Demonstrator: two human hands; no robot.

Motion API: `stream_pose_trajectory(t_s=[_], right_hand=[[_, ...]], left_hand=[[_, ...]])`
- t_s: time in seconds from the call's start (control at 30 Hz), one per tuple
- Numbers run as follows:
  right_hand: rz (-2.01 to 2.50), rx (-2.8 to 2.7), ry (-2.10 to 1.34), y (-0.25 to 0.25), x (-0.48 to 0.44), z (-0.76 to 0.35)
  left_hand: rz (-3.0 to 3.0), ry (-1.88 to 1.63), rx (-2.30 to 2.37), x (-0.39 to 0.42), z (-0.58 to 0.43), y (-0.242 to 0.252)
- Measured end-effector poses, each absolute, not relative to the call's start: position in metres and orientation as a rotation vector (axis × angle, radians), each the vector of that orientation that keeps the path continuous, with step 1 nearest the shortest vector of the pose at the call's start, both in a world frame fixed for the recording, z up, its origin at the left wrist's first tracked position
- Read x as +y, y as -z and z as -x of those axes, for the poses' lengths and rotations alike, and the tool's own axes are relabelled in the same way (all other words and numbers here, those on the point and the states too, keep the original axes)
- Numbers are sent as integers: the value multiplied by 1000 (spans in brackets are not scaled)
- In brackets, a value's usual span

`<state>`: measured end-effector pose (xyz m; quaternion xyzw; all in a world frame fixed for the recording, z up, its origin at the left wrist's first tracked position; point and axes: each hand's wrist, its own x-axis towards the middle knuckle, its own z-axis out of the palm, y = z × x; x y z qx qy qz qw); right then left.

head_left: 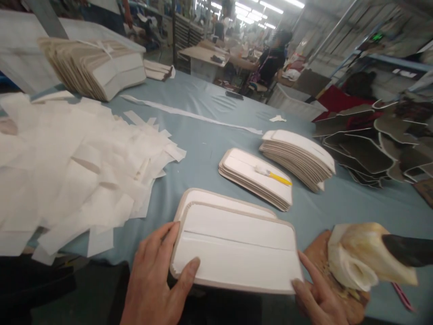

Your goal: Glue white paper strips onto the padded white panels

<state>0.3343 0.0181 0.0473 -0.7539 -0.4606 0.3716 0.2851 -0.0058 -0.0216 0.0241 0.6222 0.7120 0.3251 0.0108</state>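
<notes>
A white rounded panel with a beige edge and a dark line along its middle (237, 257) is between my hands at the table's front edge. My left hand (158, 271) grips its left end, thumb on top. At the lower right corner my right hand (318, 293) pinches the panel between thumb and fingers. Partly covered behind it lies a similar panel (216, 197). A short stack of such panels (250, 169) sits beyond, bearing a brush with a yellow handle (280, 178). To its right stands a taller, curved stack (297, 158).
Loose white strips (77, 167) heap up on the left of the blue-grey table (199, 167). Behind them is a tied bundle of panels (98, 67). At right, a glue-stained white container (355, 253) with a dark handle stands on a brown board. Dark panels (368, 140) lie farther back.
</notes>
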Motion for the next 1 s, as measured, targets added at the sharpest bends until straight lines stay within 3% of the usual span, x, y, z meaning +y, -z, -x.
stream_pose_trajectory(t_s=[1.0], right_hand=[[2205,-1412,-968,-61,55,-305]], left_hand=[[-1793,-879,2281,25,8,4]])
